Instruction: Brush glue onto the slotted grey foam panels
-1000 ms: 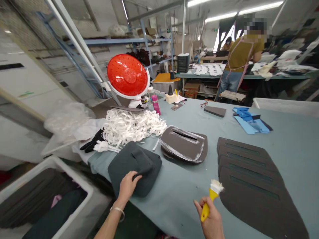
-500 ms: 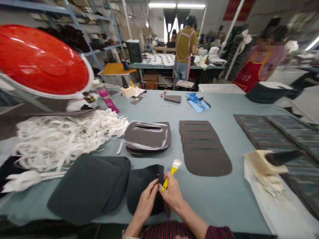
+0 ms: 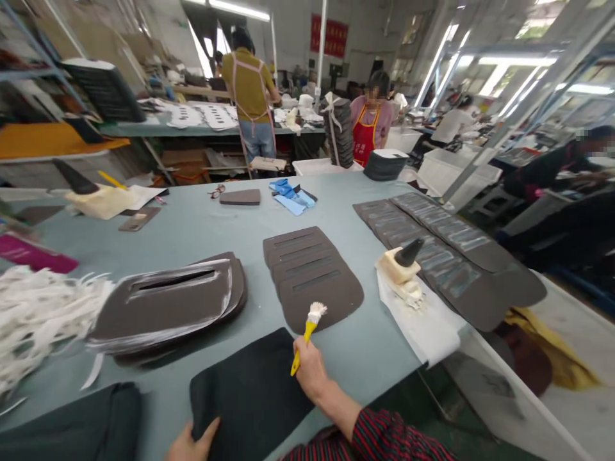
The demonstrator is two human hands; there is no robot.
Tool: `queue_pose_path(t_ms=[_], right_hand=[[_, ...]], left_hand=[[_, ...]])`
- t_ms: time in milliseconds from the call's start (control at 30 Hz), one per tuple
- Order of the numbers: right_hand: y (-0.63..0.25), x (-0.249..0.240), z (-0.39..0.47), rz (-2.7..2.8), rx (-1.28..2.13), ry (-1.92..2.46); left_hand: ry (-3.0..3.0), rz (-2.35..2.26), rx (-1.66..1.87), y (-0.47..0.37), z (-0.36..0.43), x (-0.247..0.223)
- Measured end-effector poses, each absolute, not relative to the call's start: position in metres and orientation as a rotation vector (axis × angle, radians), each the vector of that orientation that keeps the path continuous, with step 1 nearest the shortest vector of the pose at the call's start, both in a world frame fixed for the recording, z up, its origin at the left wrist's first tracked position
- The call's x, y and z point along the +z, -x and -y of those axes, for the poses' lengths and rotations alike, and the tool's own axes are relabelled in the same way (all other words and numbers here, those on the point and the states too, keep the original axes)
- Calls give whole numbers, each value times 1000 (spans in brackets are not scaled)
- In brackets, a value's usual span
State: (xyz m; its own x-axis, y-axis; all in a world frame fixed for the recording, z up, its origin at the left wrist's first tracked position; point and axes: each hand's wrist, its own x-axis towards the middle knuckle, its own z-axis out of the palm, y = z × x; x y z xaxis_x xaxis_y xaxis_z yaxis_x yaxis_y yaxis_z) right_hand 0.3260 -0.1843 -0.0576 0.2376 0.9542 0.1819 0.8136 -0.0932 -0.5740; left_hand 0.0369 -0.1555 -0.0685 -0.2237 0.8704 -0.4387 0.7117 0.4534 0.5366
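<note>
My right hand (image 3: 310,370) is closed round the yellow handle of a brush (image 3: 309,330) with white-coated bristles. Beneath that hand lies a dark green-black fabric piece (image 3: 250,390), spread flat at the table's near edge. At its lower left corner, my left hand (image 3: 195,442) has the edge between thumb and fingers. Just beyond the brush are overlapping brown slotted panels (image 3: 319,282). To the left sits a stack of brown panels (image 3: 173,301) with white smears round the top one's edge and slot.
More dark fabric (image 3: 72,426) and white strips (image 3: 43,320) lie at left. A glue container with a black cone (image 3: 401,262) stands right on white paper. Smeared panels (image 3: 432,256) cover the right side. People (image 3: 252,83) are beyond the table.
The view has swung right. The dark fabric piece, earlier bunched under both hands, is now spread flat. My hands have moved apart, the left to the fabric's corner. The brush stays in my right hand.
</note>
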Motion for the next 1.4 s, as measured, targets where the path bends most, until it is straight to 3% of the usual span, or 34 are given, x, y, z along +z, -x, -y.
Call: queue_pose_path(t_ms=[300, 500, 1100, 1400], right_hand=[[-502, -45, 187, 1382, 15, 2282], [-574, -51, 165, 1424, -54, 2281], [-603, -91, 138, 1517, -35, 2187], [-608, -84, 140, 1591, -535, 2106]], left_hand=[[-1474, -1473, 529, -195, 114, -48], [-1548, -1518, 610, -267, 98, -61], [-1632, -1738, 502, -286, 101, -74], [-1921, -1891, 668, -274, 92, -6]])
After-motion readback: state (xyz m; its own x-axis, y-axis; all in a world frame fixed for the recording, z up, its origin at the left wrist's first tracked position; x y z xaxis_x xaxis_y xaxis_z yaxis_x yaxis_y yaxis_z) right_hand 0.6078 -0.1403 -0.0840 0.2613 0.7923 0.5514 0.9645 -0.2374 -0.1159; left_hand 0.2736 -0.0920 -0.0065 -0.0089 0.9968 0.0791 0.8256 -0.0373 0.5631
